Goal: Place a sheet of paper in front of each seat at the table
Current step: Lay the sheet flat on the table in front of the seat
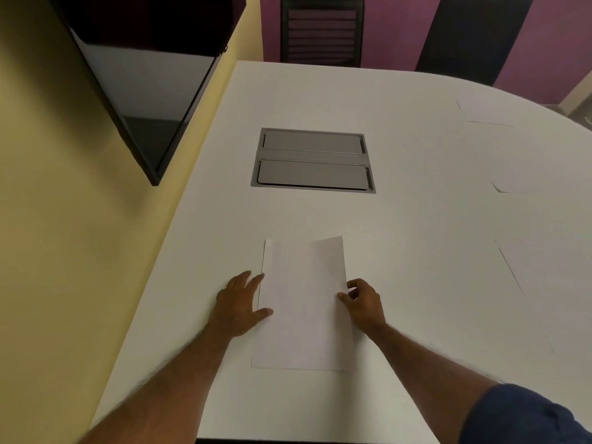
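Observation:
A white stack of paper (301, 315) lies on the white table (416, 219) right in front of me. The top sheet's far right corner is lifted and skewed off the sheets below. My left hand (238, 306) rests flat with fingers spread on the stack's left edge, thumb on the paper. My right hand (363, 302) pinches the right edge of the top sheet between thumb and fingers. Three more white sheets lie to the right: one far (490, 108), one in the middle (525, 174), one near (538, 283).
A grey cable hatch (312, 160) with two lids is set into the table's middle. A dark wall screen (141, 78) hangs at the left over the yellow wall. A black mesh chair (322, 30) and another dark chair (471, 36) stand beyond the far edge.

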A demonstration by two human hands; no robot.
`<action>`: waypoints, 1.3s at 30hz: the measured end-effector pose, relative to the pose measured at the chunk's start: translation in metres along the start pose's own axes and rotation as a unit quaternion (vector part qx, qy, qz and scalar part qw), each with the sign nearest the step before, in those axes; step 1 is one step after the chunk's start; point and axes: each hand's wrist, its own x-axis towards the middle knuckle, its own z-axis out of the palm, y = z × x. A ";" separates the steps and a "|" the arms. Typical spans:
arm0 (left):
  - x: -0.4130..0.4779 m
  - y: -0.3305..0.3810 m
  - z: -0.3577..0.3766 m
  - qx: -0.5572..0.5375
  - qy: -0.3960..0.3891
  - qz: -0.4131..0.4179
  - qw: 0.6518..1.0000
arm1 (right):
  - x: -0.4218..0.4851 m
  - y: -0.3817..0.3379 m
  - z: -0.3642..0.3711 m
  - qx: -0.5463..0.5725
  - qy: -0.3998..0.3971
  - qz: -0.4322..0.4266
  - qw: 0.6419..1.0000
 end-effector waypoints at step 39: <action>-0.023 0.106 -0.061 0.160 -0.020 0.075 0.984 | -0.054 -0.034 -0.159 -0.447 -0.010 -0.204 0.871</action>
